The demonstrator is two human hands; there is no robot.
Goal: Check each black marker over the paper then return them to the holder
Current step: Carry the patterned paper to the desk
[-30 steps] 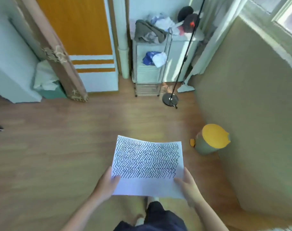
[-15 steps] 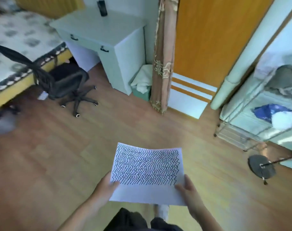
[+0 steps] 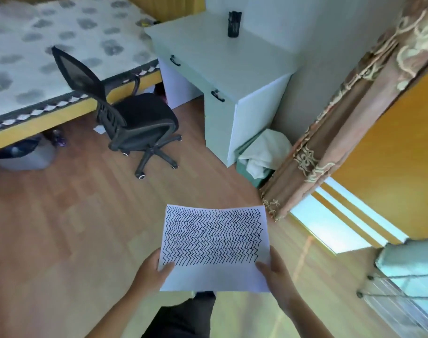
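White paper [image 3: 214,242], inked with zigzags, is pinched by our left hand [image 3: 152,270] and right hand [image 3: 276,272]; next we carry it to the bench [image 3: 222,62] and its holder [image 3: 234,24].

Bare forearms, no sleeves, dark trousers [image 3: 183,315]

A white sheet of paper [image 3: 214,245], covered with rows of black zigzag lines, is held flat above the floor. The dark holder [image 3: 234,24] with black markers stands upright on the desk [image 3: 222,62].
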